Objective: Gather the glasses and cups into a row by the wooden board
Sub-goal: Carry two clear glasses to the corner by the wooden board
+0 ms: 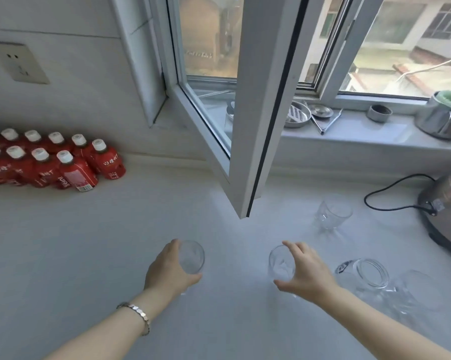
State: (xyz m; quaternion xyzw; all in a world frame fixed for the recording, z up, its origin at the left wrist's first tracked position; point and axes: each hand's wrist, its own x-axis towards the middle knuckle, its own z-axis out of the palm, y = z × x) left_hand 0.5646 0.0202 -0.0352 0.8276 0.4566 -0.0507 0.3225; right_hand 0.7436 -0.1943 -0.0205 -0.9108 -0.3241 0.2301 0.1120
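My left hand point(168, 271) is wrapped around a clear glass point(192, 257) above the white counter point(89, 255). My right hand point(306, 272) grips a second clear glass point(280, 263) from its right side. A faceted tumbler point(332, 213) stands farther back on the right. A glass jar point(365, 276) lies or leans to the right of my right hand, with more clear glassware point(411, 294) beside it, hard to tell apart. No wooden board is in view.
An open window sash point(247, 152) juts out over the counter's middle. Several red juice bottles point(55, 162) stand at the back left. A metal cooker point(447, 211) with a black cord point(390, 193) sits at the right. Metal dishes point(304, 115) line the sill.
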